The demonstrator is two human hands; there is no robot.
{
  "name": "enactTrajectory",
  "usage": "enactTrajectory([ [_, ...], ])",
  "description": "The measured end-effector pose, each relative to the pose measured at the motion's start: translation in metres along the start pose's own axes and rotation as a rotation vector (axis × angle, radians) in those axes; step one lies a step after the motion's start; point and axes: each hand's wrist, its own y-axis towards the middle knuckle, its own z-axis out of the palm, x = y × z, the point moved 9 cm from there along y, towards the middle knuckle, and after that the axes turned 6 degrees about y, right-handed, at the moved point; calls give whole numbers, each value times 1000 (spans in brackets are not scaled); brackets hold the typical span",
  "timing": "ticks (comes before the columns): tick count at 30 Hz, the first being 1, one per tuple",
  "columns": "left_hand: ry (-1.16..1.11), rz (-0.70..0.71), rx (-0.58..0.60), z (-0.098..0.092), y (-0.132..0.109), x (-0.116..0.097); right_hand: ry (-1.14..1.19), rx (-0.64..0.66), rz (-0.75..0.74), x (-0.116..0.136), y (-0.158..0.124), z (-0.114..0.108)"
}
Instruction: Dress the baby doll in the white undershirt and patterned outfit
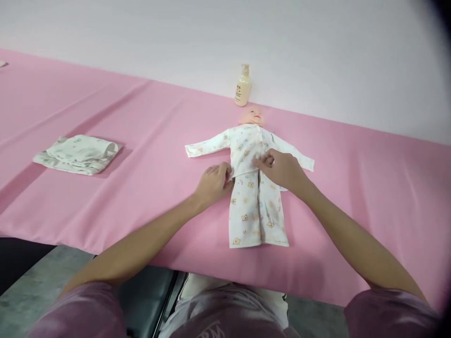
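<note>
Doll (252,116) lies face-up, both hands (212,184) (283,170) at its printed shirt (244,146).

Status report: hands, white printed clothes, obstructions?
Left hand at lower edge of white bear-print fabric top; right hand at its front. Round pink doll head uncovered. No obstruction visible.

Left hand (212,184) and right hand (282,169) at the white top (242,149) on a doll (254,116)

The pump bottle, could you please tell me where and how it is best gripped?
Probably around the bottle's body, below the narrow pump, coming from the left: it stands upright, with the wall close behind and the doll's head just in front; its left side looks unobstructed.
</note>
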Motion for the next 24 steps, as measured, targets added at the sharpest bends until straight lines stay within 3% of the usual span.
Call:
enactTrajectory([
  [5, 18, -15, -6, -2, 2, 0, -49, -61, 60, -9, 3, 3],
  [9, -32, -7, -48, -8, 1, -1, 120, 90, 107, -11, 6, 6],
  [14, -35, -2, -37, -14, -1, -5, 344, 248, 177, -15, -9, 8],
  [21, 92, 20, 117, -7, -7, -14, 109, 48, 64, -26, -38, 6],
  [24, 54, 44, 130, -19, -12, -12, 84, -75, 45, -53, -51, -11],
])
